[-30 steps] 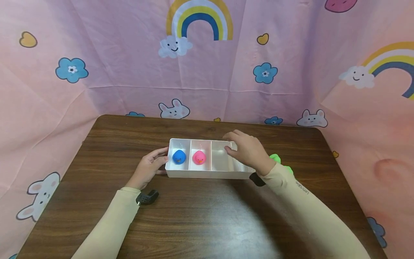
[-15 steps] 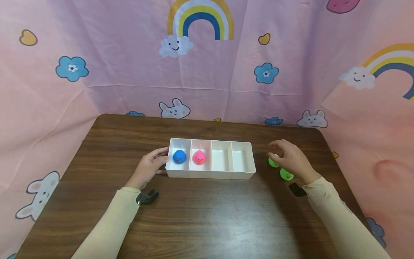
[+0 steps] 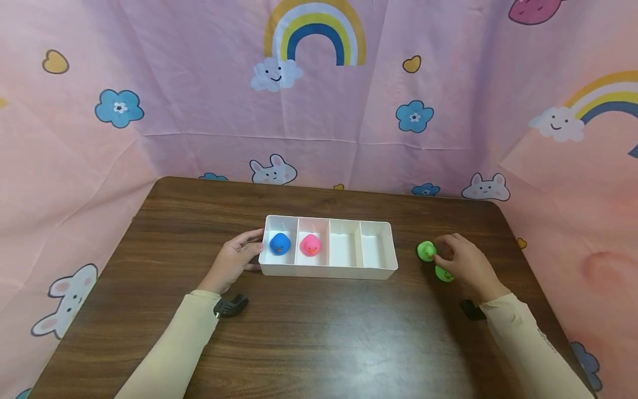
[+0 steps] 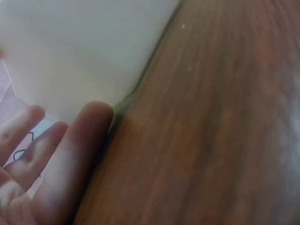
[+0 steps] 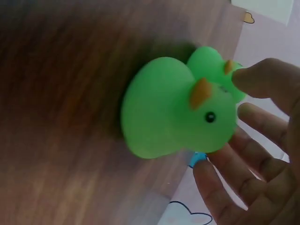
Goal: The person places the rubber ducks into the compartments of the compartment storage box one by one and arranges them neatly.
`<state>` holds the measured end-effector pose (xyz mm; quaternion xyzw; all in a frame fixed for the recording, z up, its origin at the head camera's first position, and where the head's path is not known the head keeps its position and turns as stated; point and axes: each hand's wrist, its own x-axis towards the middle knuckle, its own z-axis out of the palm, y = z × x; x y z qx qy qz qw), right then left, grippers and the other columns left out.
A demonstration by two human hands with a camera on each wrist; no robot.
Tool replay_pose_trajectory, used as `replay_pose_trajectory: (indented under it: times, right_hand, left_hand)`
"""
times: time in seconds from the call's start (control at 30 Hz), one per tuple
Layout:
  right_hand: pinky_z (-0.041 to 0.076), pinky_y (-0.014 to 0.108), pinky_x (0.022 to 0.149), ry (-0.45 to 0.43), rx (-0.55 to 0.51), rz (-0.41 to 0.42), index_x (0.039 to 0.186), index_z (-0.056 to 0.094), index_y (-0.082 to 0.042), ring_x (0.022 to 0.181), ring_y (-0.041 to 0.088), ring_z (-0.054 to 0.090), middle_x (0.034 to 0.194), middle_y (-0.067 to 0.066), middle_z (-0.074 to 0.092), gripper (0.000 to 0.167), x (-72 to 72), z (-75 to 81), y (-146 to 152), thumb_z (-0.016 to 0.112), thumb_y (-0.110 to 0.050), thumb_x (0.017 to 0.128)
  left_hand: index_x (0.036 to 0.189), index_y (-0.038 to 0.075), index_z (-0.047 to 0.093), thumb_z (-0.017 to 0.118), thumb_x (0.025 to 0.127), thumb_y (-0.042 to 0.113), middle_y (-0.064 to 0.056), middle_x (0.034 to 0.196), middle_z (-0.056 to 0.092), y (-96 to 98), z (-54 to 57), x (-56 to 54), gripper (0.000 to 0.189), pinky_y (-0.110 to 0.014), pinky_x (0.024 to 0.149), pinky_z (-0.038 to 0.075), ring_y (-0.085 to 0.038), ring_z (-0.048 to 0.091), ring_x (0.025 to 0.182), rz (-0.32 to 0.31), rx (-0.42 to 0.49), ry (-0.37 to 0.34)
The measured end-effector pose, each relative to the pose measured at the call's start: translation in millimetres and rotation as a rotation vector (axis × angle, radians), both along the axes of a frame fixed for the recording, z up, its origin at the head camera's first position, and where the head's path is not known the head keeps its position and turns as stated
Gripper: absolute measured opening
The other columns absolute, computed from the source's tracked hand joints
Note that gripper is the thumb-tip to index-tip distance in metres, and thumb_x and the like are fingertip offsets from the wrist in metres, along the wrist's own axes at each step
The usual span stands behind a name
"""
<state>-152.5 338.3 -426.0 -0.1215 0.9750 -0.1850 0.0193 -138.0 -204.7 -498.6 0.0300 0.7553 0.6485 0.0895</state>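
Note:
My left hand rests against the left end of a white four-part box, its fingertips touching the end wall. Inside the box, a blue toy duck sits in the leftmost compartment and a pink toy duck in the one beside it. On the table to the right are two green toy ducks, a farther one and a nearer one. My right hand hovers right over them, thumb and fingers apart. In the right wrist view, the thumb overlaps the farther duck's head.
The brown wooden table ends at a far edge, with a pink patterned cloth hanging behind and at the sides. The box's two right compartments show bare bottoms.
My right hand has moved right from above the box to the green ducks and come down close to them. The left hand stays at the box's end; the head view has shifted slightly.

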Motion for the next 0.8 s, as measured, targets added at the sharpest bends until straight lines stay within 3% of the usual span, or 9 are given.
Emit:
replay_pose_trajectory:
  times: [0.2, 0.37, 0.43, 0.57, 0.8]
  right_hand:
    - [0.057, 0.053, 0.078, -0.032, -0.005, -0.02, 0.123, 0.067, -0.003, 0.102, 0.035, 0.068, 0.115, 0.015, 0.067, 0.033, 2.9, -7.1, 2.1, 0.074, -0.021, 0.096]
    - [0.05, 0.065, 0.097, -0.017, -0.02, -0.033, 0.127, 0.065, -0.003, 0.121, 0.046, 0.061, 0.12, 0.019, 0.07, 0.037, 0.9, -12.1, -0.9, 0.073, -0.024, 0.097]
    - [0.05, 0.065, 0.097, -0.004, -0.026, -0.03, 0.127, 0.065, -0.002, 0.12, 0.045, 0.061, 0.12, 0.02, 0.071, 0.038, 0.4, -12.1, -2.9, 0.073, -0.024, 0.097]
    - [0.055, 0.057, 0.083, 0.012, -0.018, -0.025, 0.127, 0.065, -0.001, 0.104, 0.037, 0.067, 0.117, 0.018, 0.071, 0.037, -0.8, -11.3, -5.6, 0.073, -0.022, 0.097]
    - [0.052, 0.06, 0.089, 0.006, -0.05, -0.029, 0.128, 0.064, 0.0, 0.108, 0.04, 0.065, 0.121, 0.022, 0.069, 0.038, -4.4, -11.5, -9.9, 0.074, -0.017, 0.096]
  left_hand:
    - [0.153, 0.01, 0.049, 0.063, 0.104, 0.035, -0.02, 0.154, 0.051, 0.9, -0.4, 0.7, 0.057, -0.04, 0.087, 0.062, -0.041, 0.06, 0.129, 0.003, -0.001, -0.001]
    - [0.153, 0.01, 0.049, 0.063, 0.104, 0.035, -0.019, 0.154, 0.051, 1.3, 1.1, 1.5, 0.057, -0.04, 0.087, 0.062, -0.041, 0.06, 0.129, 0.007, 0.001, -0.006]
    - [0.153, 0.01, 0.049, 0.063, 0.104, 0.035, -0.019, 0.154, 0.051, 1.1, 1.5, 1.3, 0.057, -0.039, 0.087, 0.062, -0.04, 0.06, 0.129, 0.008, 0.003, -0.003]
    - [0.152, 0.01, 0.05, 0.064, 0.104, 0.036, -0.018, 0.152, 0.053, 0.6, 1.3, 0.3, 0.056, -0.04, 0.086, 0.063, -0.038, 0.062, 0.127, 0.008, 0.006, 0.005]
    - [0.151, 0.011, 0.051, 0.064, 0.104, 0.035, -0.019, 0.149, 0.055, 0.0, -0.6, -0.2, 0.054, -0.04, 0.084, 0.063, -0.034, 0.065, 0.124, 0.015, -0.002, 0.012]
